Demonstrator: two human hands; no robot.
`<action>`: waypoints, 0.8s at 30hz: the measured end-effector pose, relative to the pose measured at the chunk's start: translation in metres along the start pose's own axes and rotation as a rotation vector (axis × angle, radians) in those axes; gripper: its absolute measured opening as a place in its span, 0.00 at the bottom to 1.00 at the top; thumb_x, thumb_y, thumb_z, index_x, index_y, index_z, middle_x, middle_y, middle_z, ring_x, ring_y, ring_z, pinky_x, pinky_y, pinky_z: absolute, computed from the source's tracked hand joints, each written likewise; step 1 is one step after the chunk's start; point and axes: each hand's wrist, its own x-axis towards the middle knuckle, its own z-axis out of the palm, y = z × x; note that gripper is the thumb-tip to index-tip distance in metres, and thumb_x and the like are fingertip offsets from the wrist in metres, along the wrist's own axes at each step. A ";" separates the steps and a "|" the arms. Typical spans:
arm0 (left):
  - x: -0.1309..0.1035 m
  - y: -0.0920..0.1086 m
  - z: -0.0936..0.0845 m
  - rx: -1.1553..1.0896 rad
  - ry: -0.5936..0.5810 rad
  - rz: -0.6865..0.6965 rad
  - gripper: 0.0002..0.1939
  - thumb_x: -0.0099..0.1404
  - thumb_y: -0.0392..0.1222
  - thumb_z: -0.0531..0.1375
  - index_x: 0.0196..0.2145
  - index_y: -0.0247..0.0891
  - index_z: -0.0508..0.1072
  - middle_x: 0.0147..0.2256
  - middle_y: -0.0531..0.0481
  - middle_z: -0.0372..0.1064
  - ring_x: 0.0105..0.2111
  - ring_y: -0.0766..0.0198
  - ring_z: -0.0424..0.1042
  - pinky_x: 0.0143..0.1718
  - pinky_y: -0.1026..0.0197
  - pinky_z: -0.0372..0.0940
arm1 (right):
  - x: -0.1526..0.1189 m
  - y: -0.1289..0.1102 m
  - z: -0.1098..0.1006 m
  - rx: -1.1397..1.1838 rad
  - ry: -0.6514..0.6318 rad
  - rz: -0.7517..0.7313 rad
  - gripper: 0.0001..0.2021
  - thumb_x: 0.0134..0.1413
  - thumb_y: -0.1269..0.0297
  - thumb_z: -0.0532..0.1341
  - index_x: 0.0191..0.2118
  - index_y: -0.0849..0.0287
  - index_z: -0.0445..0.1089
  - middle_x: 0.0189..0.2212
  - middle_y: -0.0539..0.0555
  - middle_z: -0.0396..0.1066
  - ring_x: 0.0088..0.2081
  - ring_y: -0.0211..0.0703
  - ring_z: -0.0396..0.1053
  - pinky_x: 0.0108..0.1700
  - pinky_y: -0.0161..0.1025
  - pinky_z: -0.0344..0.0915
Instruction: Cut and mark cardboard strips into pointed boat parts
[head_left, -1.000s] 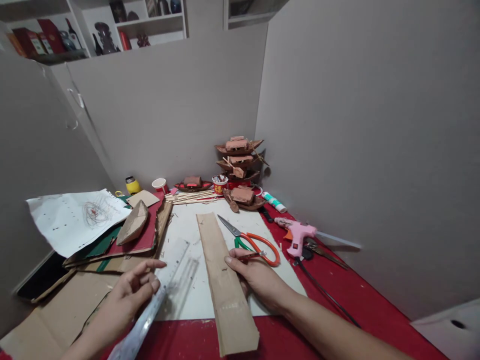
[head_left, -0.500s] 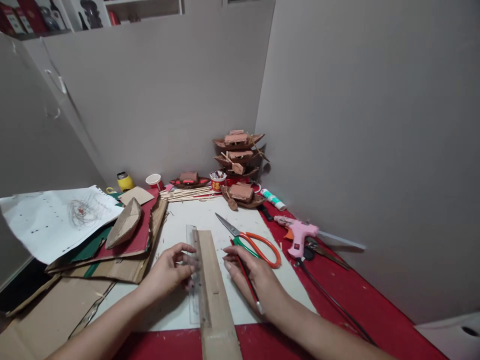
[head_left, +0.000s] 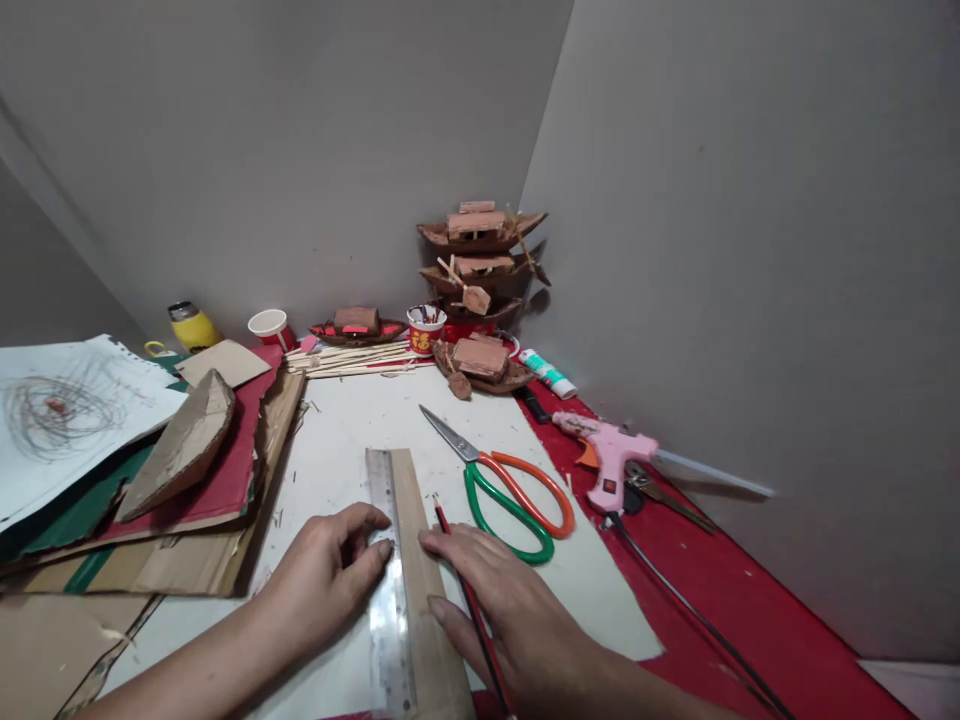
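A clear plastic ruler (head_left: 390, 620) lies lengthwise along the left side of a tan cardboard strip (head_left: 429, 600), partly over it. My left hand (head_left: 330, 565) has its thumb and bent index finger on the ruler's left part, with the other fingers curled beneath. My right hand (head_left: 510, 605) holds a red and black pencil (head_left: 471, 595), which slants across the fingers with its upper end pointing away from me. The fingertips of this hand rest at the strip's right edge. Beyond it lie scissors (head_left: 469, 452) with orange and green handles.
Stacked brown model boats (head_left: 480, 232) stand at the back near thin wooden sticks (head_left: 360, 358) and a paper cup (head_left: 271, 328). At right lies a pink glue gun (head_left: 611, 455) with its cord. Cardboard sheets (head_left: 187, 560) and a cardboard hull (head_left: 180, 450) are piled at left.
My view has tipped down and come closer to the table. My right hand has come in against the strip with the pencil, and my left fingers now rest on the ruler.
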 end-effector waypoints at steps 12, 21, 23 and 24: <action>0.000 -0.008 0.003 0.519 0.166 0.334 0.26 0.64 0.49 0.58 0.56 0.34 0.64 0.56 0.33 0.62 0.55 0.47 0.63 0.53 0.43 0.62 | -0.004 -0.001 -0.003 -0.134 0.056 -0.092 0.20 0.60 0.70 0.56 0.57 0.63 0.59 0.49 0.65 0.71 0.53 0.53 0.69 0.50 0.54 0.71; -0.011 0.001 0.009 0.645 0.040 0.248 0.33 0.61 0.45 0.57 0.62 0.36 0.57 0.64 0.32 0.49 0.61 0.43 0.54 0.57 0.39 0.57 | -0.007 0.006 0.005 -0.112 0.075 -0.138 0.21 0.59 0.71 0.57 0.58 0.66 0.58 0.50 0.66 0.70 0.54 0.55 0.67 0.51 0.57 0.71; -0.012 0.003 0.009 0.641 0.039 0.249 0.31 0.62 0.43 0.55 0.62 0.36 0.58 0.63 0.33 0.51 0.61 0.44 0.55 0.57 0.40 0.57 | -0.008 0.007 0.006 -0.097 0.068 -0.141 0.21 0.59 0.71 0.56 0.58 0.65 0.58 0.50 0.66 0.70 0.54 0.54 0.67 0.51 0.57 0.70; -0.012 0.004 0.009 0.639 0.044 0.242 0.31 0.62 0.42 0.55 0.62 0.36 0.58 0.63 0.34 0.53 0.60 0.45 0.56 0.57 0.41 0.57 | -0.008 0.007 0.007 -0.089 0.063 -0.138 0.21 0.59 0.71 0.55 0.58 0.65 0.58 0.51 0.66 0.70 0.55 0.54 0.66 0.51 0.57 0.70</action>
